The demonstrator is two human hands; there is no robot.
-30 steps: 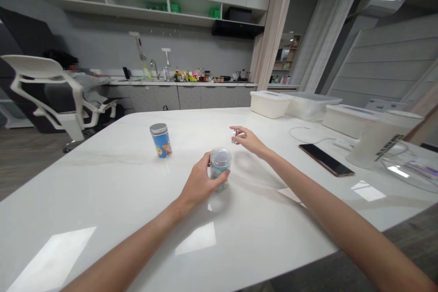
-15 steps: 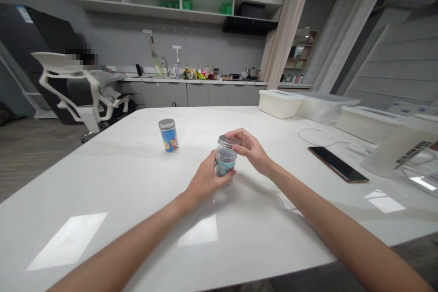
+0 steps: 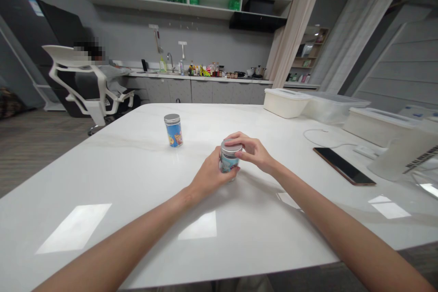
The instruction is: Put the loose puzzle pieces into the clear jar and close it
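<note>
A clear jar (image 3: 228,163) with a light blue label stands upright on the white table (image 3: 147,246). My left hand (image 3: 212,168) is wrapped round its body, thumb across the front. On the jar's mouth sits a silver lid (image 3: 231,147). My right hand (image 3: 252,151) grips this lid by its edge, fingers over the far side and thumb at the near right. Farther off to the left is a second jar (image 3: 174,134), with a blue label and a silver lid on it, touched by neither hand.
At the right lie a dark phone (image 3: 344,166) and a white cable (image 3: 310,139). Behind them stand cream lidded boxes (image 3: 285,102) and a translucent bin (image 3: 333,105). Beyond the table's left side, a person sits in a white-framed chair (image 3: 92,86).
My right hand has lowered the lid from above the jar onto its mouth. My left hand still holds the jar. The camera view has shifted slightly.
</note>
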